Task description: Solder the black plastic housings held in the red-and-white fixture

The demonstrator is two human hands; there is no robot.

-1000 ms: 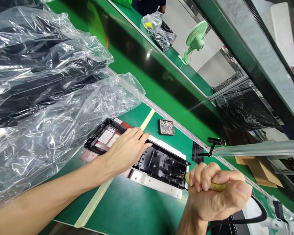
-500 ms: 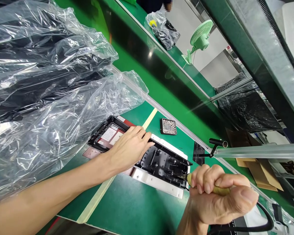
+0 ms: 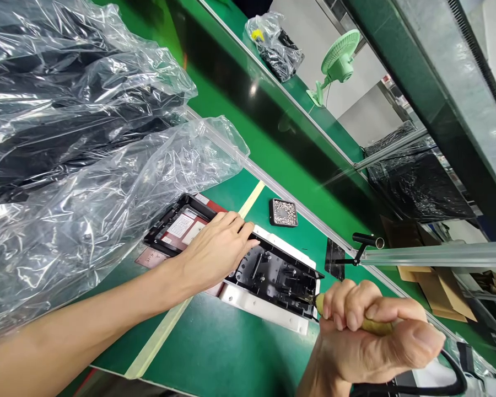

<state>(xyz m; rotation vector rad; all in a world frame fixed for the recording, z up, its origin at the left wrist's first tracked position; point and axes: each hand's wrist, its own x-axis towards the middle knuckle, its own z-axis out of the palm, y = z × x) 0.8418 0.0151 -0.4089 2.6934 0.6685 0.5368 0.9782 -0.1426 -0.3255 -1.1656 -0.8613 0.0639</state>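
Note:
A long black plastic housing (image 3: 268, 275) lies at a slant on a white fixture (image 3: 264, 313), with posts and small metal pieces inside it. My left hand (image 3: 221, 248) rests across its left part, fingers bent over the far edge and holding it. My right hand (image 3: 367, 325) is closed around the yellow handle of what looks like a soldering iron (image 3: 320, 303), with a black cable at its rear. Its tip reaches into the right end of the housing; the exact contact point is hard to make out. A black frame part (image 3: 165, 229) extends left of my left hand.
A small black tray (image 3: 283, 213) of tiny metal pieces stands behind the housing. Plastic-wrapped black parts (image 3: 86, 138) pile up on the left. A metal rail (image 3: 430, 256) with a black clamp crosses at right. A green fan (image 3: 339, 63) stands beyond the partition.
Both hands keep nearly the same positions. My right hand has turned slightly with the iron, its thumb moving a little right and down. The view has shifted slightly.

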